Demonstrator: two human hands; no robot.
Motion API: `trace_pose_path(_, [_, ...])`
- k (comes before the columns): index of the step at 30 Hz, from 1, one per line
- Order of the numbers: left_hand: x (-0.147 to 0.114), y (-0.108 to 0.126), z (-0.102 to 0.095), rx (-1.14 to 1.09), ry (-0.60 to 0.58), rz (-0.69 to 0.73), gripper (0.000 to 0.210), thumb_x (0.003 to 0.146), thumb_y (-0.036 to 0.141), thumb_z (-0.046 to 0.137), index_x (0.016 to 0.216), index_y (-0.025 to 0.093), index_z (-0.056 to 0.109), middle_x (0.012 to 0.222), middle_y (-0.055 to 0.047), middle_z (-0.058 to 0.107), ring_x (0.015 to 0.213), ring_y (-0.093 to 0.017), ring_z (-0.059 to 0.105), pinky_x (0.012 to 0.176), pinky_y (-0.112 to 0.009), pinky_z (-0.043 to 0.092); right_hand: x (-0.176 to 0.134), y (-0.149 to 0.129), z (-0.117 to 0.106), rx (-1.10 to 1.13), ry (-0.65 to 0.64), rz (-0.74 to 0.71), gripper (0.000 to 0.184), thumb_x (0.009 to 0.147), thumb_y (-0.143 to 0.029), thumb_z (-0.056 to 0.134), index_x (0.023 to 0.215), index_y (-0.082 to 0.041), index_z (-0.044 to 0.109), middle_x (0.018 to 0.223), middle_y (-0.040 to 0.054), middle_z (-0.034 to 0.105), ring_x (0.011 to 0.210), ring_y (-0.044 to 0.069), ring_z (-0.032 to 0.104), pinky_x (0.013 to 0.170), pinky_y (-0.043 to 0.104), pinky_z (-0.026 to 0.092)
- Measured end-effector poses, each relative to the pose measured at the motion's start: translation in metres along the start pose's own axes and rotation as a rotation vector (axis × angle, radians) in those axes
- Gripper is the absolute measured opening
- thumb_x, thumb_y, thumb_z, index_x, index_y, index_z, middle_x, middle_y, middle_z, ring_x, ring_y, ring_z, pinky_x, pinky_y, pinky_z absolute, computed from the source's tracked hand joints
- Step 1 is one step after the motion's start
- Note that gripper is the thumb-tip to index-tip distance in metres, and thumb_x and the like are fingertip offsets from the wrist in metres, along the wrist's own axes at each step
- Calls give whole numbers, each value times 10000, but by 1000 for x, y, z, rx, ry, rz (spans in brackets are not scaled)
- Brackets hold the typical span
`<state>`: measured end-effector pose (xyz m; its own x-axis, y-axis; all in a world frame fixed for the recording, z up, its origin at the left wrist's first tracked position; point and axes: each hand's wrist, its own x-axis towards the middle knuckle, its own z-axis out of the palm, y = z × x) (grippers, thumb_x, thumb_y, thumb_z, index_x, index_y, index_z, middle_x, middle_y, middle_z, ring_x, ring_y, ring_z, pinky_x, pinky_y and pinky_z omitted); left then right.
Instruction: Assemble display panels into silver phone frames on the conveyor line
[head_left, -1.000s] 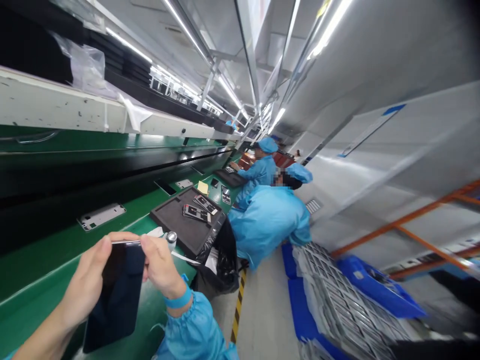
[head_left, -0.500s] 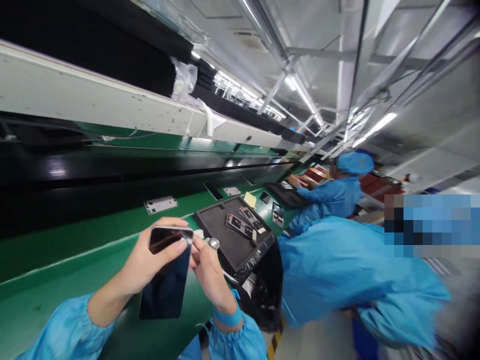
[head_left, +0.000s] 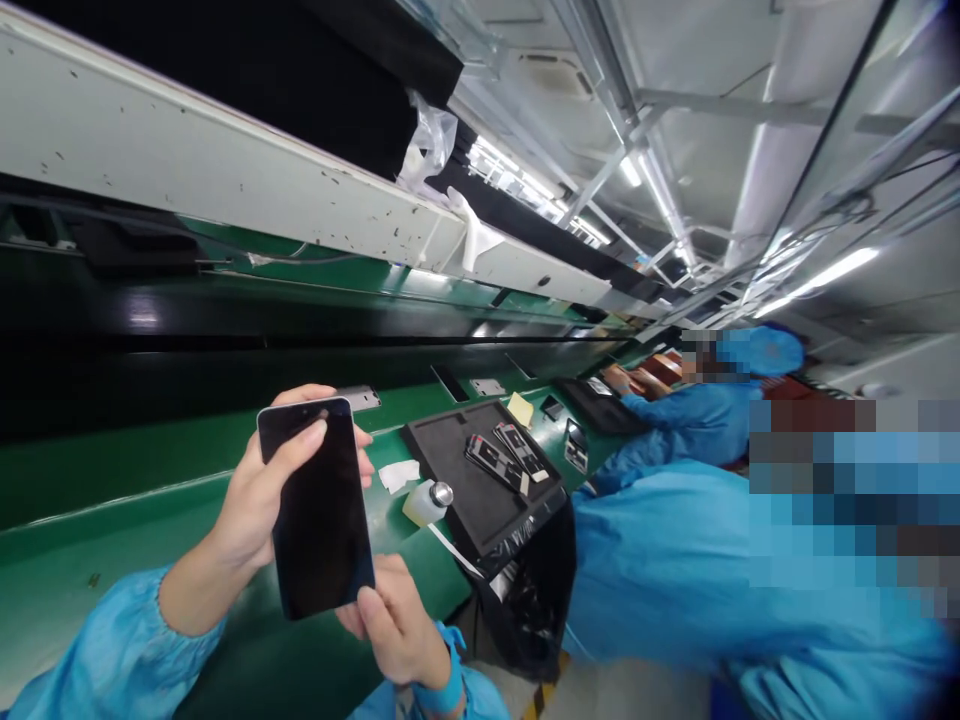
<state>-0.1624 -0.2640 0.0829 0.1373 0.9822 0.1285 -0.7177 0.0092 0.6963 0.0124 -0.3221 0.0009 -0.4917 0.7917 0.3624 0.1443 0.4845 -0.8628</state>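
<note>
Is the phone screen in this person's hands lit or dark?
Dark. The phone screen is black, with no lit image, where the left hand leaves it uncovered; whether it's powered, cannot tell.

Holds L hand point(head_left: 247, 505) higher & farther fwd than R hand point(head_left: 399, 622), gripping w/ L thumb point(head_left: 296, 450) laid diag. on top & pointing up-R, w/ index along the top, other fingers point(head_left: 364, 460) wrapped round behind w/ tips out on R side, & w/ L forearm point(head_left: 196, 592) slanting up from lower-L corner. Pinches w/ R hand lower down & nearer body, w/ R thumb point(head_left: 375, 612) up front & the rest curled underneath, w/ R forearm coming in from bottom edge. Has both hands close tog., not touching, w/ forearms angled inwd.
</note>
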Motion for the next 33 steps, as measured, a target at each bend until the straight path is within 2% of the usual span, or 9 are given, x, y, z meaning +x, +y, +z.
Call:
trace_pose_path(4, [4,-6,4,35,108,53,332,964,408,721,1218,234,596,895,-76,814,702,-225,779,655,-344,676,6,15,18,176,85,97,677,1018,-749,416,561,-250,445,499,-6,489,467,133,480,494,289,399])
trace_pose_path(9, [14,-11,2,40,209,81,372,1048,570,544,1156,229,646,876,-93,811,674,-248,778,589,-364,674,18,24,34,367,136,215,691,915,-832,535,543,-259,433,458,-31,417,413,116,424,432,285,394])
trace_pose_path(14, [21,-13,0,8,236,157,527,1093,626,337,1119,232,686,843,-103,803,670,-251,775,596,-385,677,26,28,42,434,28,252,714,869,-887,547,649,-211,615,556,17,592,438,113,512,409,250,450])
trace_pose_path(19, [23,-11,2,9,292,163,631,1113,598,172,1071,239,690,808,-91,795,651,-250,772,600,-383,662,33,26,53,504,17,273,692,854,-860,608,644,-201,611,568,11,602,438,106,542,389,227,475])
trace_pose_path(22, [25,-8,1,-2,313,120,589,1110,608,220,1077,239,678,800,-78,792,655,-242,771,614,-377,660,34,23,46,501,21,328,691,840,-870,620,651,-206,607,568,4,593,432,107,536,389,234,464])
trace_pose_path(26, [31,-9,-1,39,338,129,523,1095,630,331,1104,220,657,812,-94,798,654,-258,771,599,-383,658,34,28,16,425,83,384,787,793,-976,532,629,-209,601,530,12,580,444,126,535,431,262,462])
trace_pose_path(29, [37,-14,-1,89,359,143,572,1099,633,277,1116,187,634,778,-113,796,602,-266,763,536,-381,649,34,39,1,377,151,395,833,877,-965,403,535,-217,536,472,12,516,471,127,525,442,239,407])
trace_pose_path(31, [44,-19,-6,139,380,121,611,1105,624,218,1109,173,630,766,-113,797,577,-263,760,513,-375,646,33,47,2,364,133,397,845,891,-960,387,500,-219,502,451,8,478,494,132,541,446,227,389])
trace_pose_path(33, [55,-25,-17,175,386,33,610,1110,609,209,1092,176,638,788,-106,808,596,-261,771,530,-378,654,31,55,2,370,92,391,871,863,-997,342,566,-207,557,483,10,516,487,131,541,446,230,407])
